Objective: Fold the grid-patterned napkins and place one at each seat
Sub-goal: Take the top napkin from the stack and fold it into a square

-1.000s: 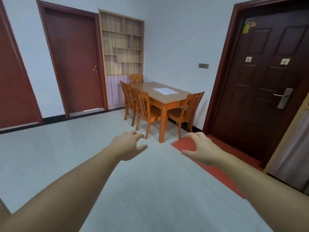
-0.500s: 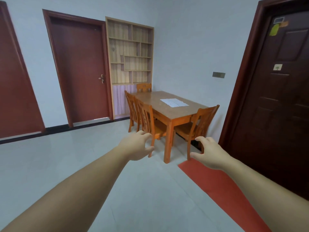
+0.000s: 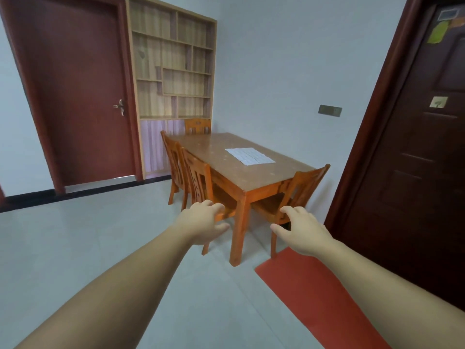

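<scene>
Flat grid-patterned napkins [image 3: 249, 155] lie unfolded near the right edge of the glossy wooden tabletop [image 3: 221, 157] — both the left hand [image 3: 205, 224] and right hand [image 3: 302, 231] loosely spread, holding nothing.

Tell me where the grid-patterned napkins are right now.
In the head view the grid-patterned napkins lie flat on the wooden dining table, toward its wall-side edge, ahead of both empty hands and nearer the chair at the table's near end.
</scene>
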